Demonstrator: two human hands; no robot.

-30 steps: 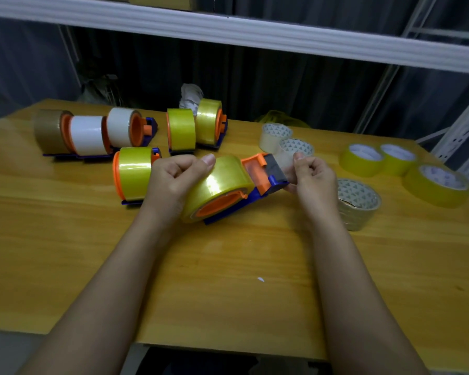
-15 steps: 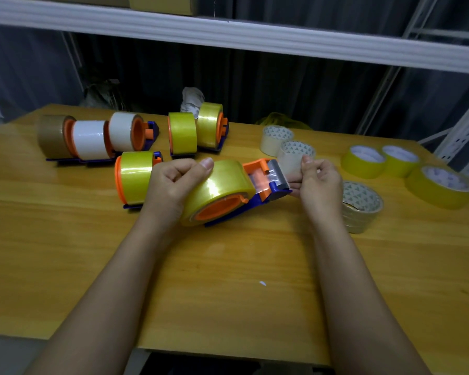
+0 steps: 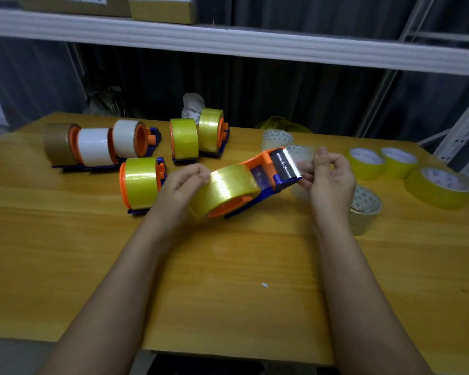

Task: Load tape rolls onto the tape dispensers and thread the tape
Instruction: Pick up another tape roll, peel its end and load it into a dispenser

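Threading tape on dispenser at frame center, roll already seated.

Left hand gripping roll; right hand pinching what looks like the clear tape end just past serrated blade, pinch itself blurred. Six loaded dispensers upper left, loose rolls right, apparently waiting. Table bare toward near edge; right side crowded.
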